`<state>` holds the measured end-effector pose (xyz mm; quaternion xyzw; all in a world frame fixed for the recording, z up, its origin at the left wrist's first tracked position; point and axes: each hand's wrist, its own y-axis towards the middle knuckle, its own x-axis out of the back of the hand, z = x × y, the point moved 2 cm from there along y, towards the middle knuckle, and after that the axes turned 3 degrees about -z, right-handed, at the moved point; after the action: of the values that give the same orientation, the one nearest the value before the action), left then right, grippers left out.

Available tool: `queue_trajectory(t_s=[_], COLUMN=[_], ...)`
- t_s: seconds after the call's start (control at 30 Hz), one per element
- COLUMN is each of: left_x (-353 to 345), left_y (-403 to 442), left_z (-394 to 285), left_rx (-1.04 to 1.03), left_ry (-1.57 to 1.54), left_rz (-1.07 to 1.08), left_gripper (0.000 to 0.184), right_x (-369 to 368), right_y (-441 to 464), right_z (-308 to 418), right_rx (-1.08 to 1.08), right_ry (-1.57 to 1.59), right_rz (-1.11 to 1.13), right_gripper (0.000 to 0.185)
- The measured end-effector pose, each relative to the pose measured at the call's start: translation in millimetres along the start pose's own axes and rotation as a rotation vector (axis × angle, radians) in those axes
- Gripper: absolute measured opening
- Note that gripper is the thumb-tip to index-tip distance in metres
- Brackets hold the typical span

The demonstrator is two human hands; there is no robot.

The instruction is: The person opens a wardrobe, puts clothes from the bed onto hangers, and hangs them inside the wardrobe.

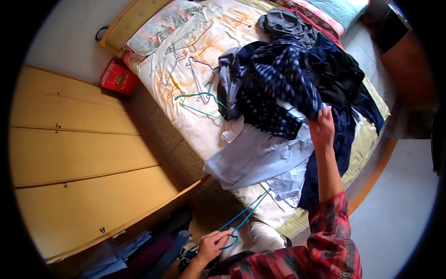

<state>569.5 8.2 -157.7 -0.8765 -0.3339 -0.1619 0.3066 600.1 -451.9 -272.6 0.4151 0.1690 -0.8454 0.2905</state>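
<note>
My left hand (211, 247), low in the view, is closed on a blue-green clothes hanger (246, 215), which points up toward the bed's near edge. My right hand (322, 125) grips the end of a dark blue checked shirt (285, 69) lying over the heap on the bed. Beneath and beside that shirt are a light blue shirt (260, 156), black clothes (341, 76) and a grey garment (288, 25). Left of the heap, a green hanger (202, 103) and several wire hangers rest on the patterned sheet (195, 123).
A wooden wardrobe (79, 139) stands at the left, with clothes (148, 260) inside its open near part. By the bed's head corner is a red box (119, 77). Pillows (162, 28) lie at the headboard. Folded bedding (341, 11) is at the top right.
</note>
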Motion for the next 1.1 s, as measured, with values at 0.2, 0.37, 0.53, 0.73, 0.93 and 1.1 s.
queue_trajectory(t_s=[0.2, 0.37, 0.53, 0.73, 0.93, 1.1], left_x=[10, 11, 1, -24, -7, -10], left_y=[2, -1, 13, 32, 35, 28], left_z=[-29, -38, -42, -58, -85, -41], left_rx=[-0.086, -0.239, -0.250, -0.261, -0.540, -0.315], left_ry=[-0.045, 0.011, 0.045, 0.135, 0.454, 0.126], left_rz=[0.036, 0.081, 0.145, 0.329, -0.179, -0.109], left_gripper=[0.021, 0.020, 0.018, 0.018, 0.031, 0.014], right_x=[47, 188, 118, -91, -23, 77], right_y=[-211, -347, -313, -295, -229, -112], right_z=[135, 183, 119, 26, -8, -33], right_rx=[-0.184, -0.673, -0.189, -0.386, -0.326, -0.494], right_ry=[-0.002, -0.849, -1.533, -1.405, -1.075, -0.932], right_rz=[-0.036, -0.818, -0.367, 1.027, 0.124, -0.391], right_gripper=[0.019, 0.015, 0.031, 0.044, 0.012, 0.040])
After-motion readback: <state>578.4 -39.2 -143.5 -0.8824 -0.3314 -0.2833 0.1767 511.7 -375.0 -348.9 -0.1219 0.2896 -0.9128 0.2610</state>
